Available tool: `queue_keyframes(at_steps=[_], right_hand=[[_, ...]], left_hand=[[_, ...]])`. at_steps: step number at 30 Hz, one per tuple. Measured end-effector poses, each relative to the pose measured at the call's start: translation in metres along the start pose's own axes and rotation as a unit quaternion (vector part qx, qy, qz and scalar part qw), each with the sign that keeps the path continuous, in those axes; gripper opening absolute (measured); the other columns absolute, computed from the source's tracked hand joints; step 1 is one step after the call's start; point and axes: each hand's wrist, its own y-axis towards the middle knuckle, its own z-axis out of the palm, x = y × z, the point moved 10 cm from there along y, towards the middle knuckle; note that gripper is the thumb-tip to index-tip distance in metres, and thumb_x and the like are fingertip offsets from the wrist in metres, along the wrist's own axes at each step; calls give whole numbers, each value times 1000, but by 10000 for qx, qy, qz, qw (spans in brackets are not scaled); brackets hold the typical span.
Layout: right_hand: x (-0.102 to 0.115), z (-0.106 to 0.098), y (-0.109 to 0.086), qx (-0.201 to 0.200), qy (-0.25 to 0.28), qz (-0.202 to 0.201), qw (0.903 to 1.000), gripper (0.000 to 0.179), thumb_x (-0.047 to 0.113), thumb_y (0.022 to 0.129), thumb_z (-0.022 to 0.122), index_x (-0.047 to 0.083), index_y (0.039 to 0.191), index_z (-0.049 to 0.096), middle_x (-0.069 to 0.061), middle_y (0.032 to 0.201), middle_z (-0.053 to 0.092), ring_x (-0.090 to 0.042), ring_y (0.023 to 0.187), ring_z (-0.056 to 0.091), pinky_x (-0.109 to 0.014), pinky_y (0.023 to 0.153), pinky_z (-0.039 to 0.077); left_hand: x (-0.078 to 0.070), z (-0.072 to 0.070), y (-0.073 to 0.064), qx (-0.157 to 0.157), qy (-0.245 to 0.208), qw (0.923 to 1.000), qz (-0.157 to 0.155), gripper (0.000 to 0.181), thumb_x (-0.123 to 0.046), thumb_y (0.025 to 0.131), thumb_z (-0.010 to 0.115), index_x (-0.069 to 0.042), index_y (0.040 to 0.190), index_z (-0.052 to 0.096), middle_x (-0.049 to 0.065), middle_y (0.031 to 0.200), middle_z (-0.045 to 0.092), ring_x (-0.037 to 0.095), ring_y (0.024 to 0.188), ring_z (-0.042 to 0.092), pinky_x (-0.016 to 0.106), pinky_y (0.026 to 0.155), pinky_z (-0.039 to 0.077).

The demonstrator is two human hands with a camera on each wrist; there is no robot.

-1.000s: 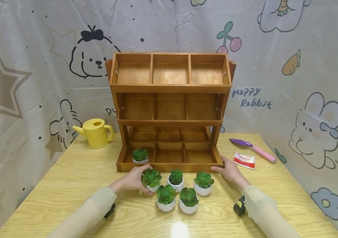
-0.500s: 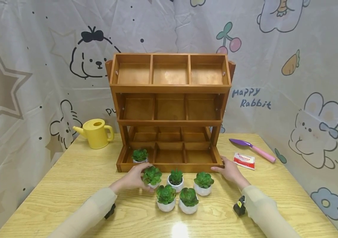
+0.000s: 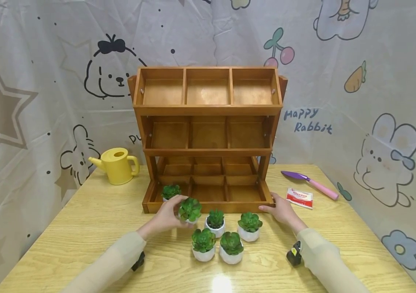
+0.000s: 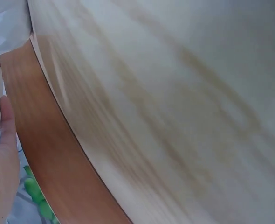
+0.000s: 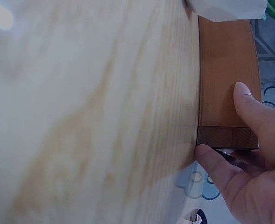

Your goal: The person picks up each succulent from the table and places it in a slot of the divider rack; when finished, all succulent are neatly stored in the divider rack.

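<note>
Gripped in the left hand (image 3: 165,215): one white-potted green succulent (image 3: 190,209), before the bottom tier of a wooden shelf (image 3: 208,110), left of centre. Right hand (image 3: 282,209): gripping that tier's right front corner, thumb on the front board. On the table (image 3: 79,224), near the left hand: four potted plants (image 3: 231,244). In the tier's front left compartment: another succulent (image 3: 171,190), pot partly hidden. Left of shelf: yellow watering can (image 3: 118,167). Right: purple-bladed trowel (image 3: 311,183), red-and-white packet (image 3: 300,198).
</note>
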Motion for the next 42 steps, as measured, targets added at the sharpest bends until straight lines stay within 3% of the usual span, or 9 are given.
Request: queue_keyframes(at_steps=[5,17,28,35,42], right_hand=[[0,1,0,-7,-30,-2,10000,83,42,90,64,-13,142,30,-38,138,40,-52,127,40,-59,103,37],[-2,1,1,-51,13,-34,10000,84,43,90,64,-13,142,30,-38,138,40,-51,127,40,-58,104,36],[-2,1,1,-62,21,13,10000,83,41,90,65,-13,142,30,-37,138,40,-51,127,40,-58,104,36],[-1,1,0,-85,110,5,9999,82,37,90,66,-13,142,30,-38,138,40,-51,128,40,-58,104,36],[-2,0,0,-103,101,19,9999,82,37,90,66,-14,142,30,-38,138,40,-51,127,40,-58,104,36]], left_hand=[[-1,3,6,-40,-327,9995,-27,67,-8,68,86,-4,127,55,12,118,56,29,110,58,42,94,50],[-18,5,27,-398,-347,9983,239,70,-8,67,86,-6,130,54,10,119,57,26,108,58,42,92,51],[-16,11,41,-650,-408,9969,180,70,-11,66,87,-5,128,54,10,117,57,25,104,59,40,86,53],[-13,11,48,-907,-241,9956,16,68,-7,69,85,-6,129,53,10,115,57,20,90,61,27,68,54],[-8,8,55,-1317,-161,9912,-27,69,-9,67,86,-9,128,53,9,113,61,20,93,59,29,74,51]])
